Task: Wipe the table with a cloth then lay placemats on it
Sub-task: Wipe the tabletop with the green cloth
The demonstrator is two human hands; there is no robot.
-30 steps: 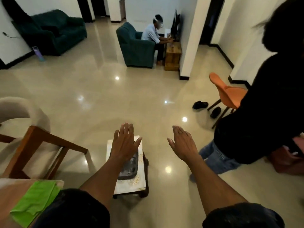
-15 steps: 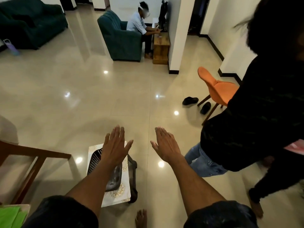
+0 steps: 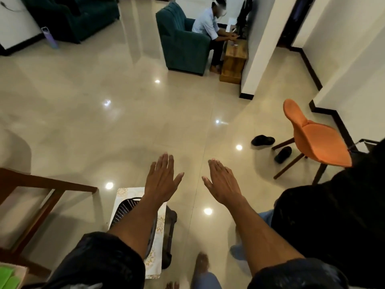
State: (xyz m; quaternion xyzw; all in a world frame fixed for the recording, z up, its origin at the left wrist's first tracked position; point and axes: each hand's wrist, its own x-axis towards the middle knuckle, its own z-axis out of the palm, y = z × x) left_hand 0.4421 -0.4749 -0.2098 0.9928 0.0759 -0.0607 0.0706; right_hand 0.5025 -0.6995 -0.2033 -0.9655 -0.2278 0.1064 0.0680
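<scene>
Glossy beige tile floor (image 3: 104, 126) fills a living rm. Teal armchair (image 3: 181, 44) at back w/ a seated person (image 3: 208, 26); orange chair (image 3: 312, 138) at right. Low stool w/ dark basket (image 3: 127, 207) sits below. Left hand (image 3: 161, 180) & right hand (image 3: 223, 184) hover flat, fingers straight, apart, holding nothing. Green cloth (image 3: 8, 278) lies at bottom-left corner on table (image 3: 23, 270) edge.

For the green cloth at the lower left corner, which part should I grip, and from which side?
Judging by what shows, pinch the green cloth at its near-right edge from above with the left hand: it lies flat and folded on the table corner, mostly out of frame.
</scene>
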